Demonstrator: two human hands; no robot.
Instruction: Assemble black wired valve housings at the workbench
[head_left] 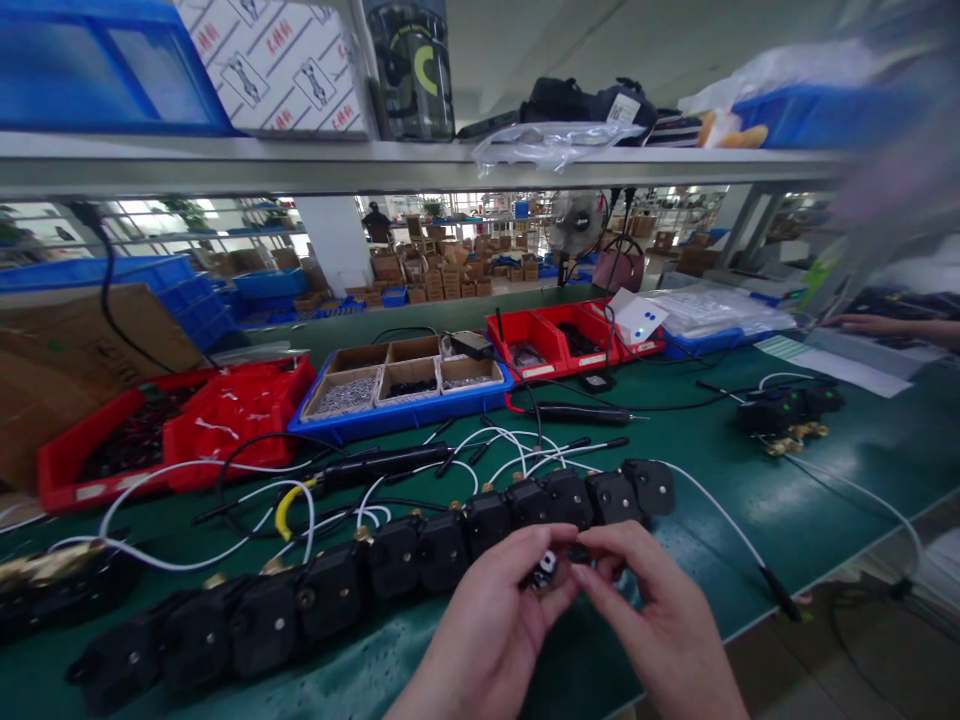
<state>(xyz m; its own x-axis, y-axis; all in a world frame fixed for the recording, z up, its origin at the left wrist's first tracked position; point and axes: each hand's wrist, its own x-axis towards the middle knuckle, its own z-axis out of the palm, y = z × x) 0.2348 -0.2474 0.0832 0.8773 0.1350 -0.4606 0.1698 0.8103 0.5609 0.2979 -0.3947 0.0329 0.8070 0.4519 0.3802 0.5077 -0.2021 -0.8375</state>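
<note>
Green covers the bench [892,430] in the head view, and over its near edge the person's two hands meet in front of a row of black housings [330,595]. The left hand [499,615] is half curled, palm turned inward, with a small part [546,568], pale and metallic, held among its fingers. The right hand [652,605] has thumb and forefinger drawn nearly together on a tiny dark piece [577,553], just beside that part; whether the two touch is hard to tell. The housings run from lower left to behind the hands, set side by side, most showing a screw in the face and some with brass fittings behind, so by their look they are well along. White cables [705,490] lie loose around them, and at least one plug [780,593] lies free near the bench edge. The small part looks unfinished, the dark piece apparently not yet settled on it, and nothing shows which housing, if any, it belongs to. Beyond the row lie a black driver [577,412] and a blue tray [420,408] of small hardware; at far right another person's hand [862,323] rests near some papers [840,368].
</note>
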